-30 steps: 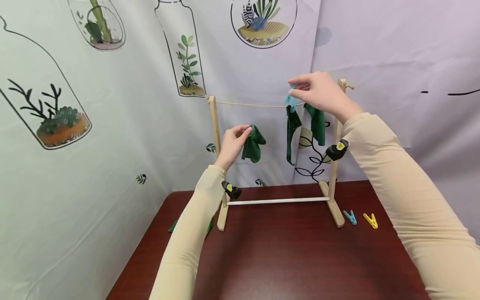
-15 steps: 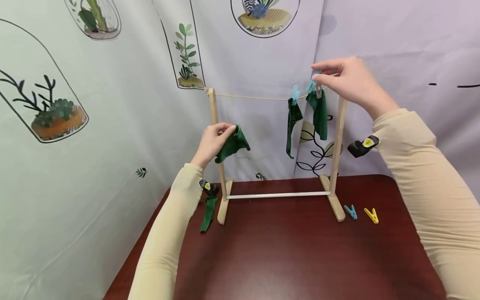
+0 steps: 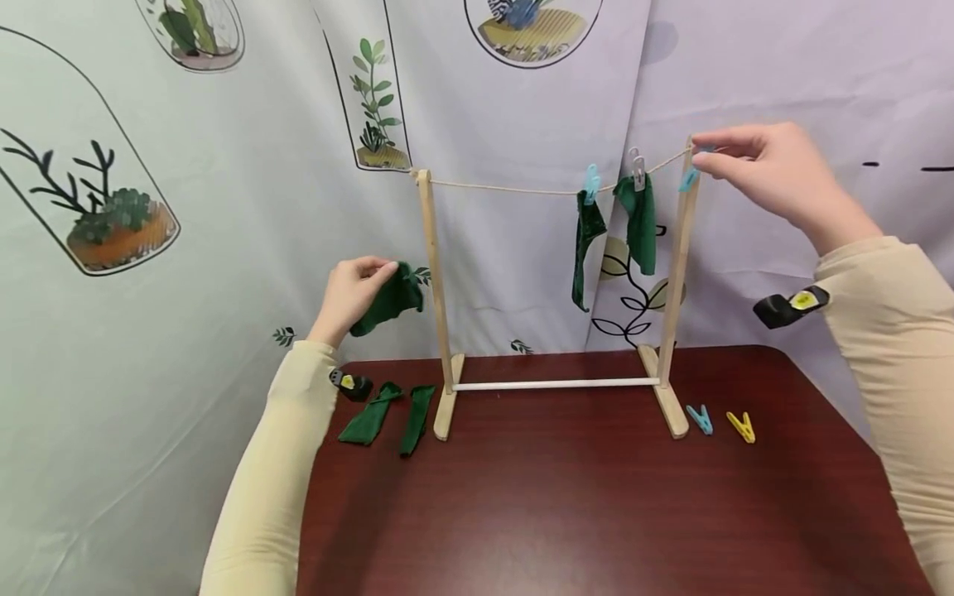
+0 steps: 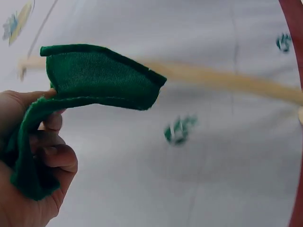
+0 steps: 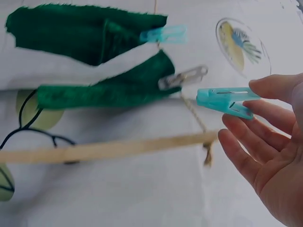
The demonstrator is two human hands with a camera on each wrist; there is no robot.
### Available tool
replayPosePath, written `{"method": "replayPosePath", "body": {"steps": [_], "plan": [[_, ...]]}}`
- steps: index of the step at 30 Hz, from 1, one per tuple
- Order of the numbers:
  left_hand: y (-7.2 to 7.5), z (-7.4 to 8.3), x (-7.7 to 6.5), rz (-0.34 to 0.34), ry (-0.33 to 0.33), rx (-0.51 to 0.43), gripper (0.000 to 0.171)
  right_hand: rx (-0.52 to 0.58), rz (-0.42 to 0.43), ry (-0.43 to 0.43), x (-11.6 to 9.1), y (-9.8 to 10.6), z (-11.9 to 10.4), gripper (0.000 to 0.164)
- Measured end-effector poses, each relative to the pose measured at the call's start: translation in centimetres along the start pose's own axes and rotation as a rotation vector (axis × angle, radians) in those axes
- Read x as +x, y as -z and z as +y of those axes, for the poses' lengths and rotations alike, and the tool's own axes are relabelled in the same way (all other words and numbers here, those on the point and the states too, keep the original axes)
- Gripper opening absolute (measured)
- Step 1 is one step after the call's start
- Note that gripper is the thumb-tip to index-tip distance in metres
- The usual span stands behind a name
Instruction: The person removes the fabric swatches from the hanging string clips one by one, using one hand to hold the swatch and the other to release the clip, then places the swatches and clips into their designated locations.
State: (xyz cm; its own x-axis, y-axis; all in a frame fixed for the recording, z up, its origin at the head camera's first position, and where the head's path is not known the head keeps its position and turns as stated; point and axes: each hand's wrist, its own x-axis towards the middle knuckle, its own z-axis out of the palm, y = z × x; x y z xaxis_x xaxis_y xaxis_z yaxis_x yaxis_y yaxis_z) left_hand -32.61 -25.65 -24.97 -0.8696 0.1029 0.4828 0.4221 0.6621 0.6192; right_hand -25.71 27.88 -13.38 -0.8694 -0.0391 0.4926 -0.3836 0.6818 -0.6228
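Note:
My left hand pinches a small green cloth in the air, left of the rack's left post. In the left wrist view the cloth drapes over the fingers. A light blue clothespin is pinched by its handles between thumb and fingers of my right hand, which is beside the top of the right post. Two green cloths hang from the string: one under a light blue clothespin, the other under a clear greyish clothespin.
The wooden rack stands on a dark red table. Two green cloth pieces, one wide and one narrow, lie left of it. A blue clothespin and a yellow clothespin lie to its right. A printed curtain hangs behind.
My left hand has moved left with the green cloth, past the left post. My right hand has moved right with its clothespin, away from the hanging cloths. The cloths on the table now show fully.

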Motion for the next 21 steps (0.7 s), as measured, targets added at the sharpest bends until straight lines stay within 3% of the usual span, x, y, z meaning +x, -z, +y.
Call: {"method": "replayPosePath", "body": {"steps": [4, 9, 15, 21], "plan": [[2.0, -2.9, -1.2, 0.022, 0.079, 0.009, 0.053, -0.004, -0.007, -0.042, -1.0, 0.9, 1.8, 0.047], [3.4, -6.7, -2.9, 0.069, 0.137, -0.002, 0.046, -0.036, -0.030, -0.086, -2.4, 1.4, 4.3, 0.051], [4.1, -10.0, -4.6, 0.098, 0.218, -0.005, 0.043, -0.109, -0.066, -0.128, -3.8, 1.3, 7.1, 0.058], [3.8, -12.5, -6.0, 0.100, 0.237, 0.000, 0.038, -0.135, -0.097, -0.166, -5.4, 0.5, 9.9, 0.064]]}}
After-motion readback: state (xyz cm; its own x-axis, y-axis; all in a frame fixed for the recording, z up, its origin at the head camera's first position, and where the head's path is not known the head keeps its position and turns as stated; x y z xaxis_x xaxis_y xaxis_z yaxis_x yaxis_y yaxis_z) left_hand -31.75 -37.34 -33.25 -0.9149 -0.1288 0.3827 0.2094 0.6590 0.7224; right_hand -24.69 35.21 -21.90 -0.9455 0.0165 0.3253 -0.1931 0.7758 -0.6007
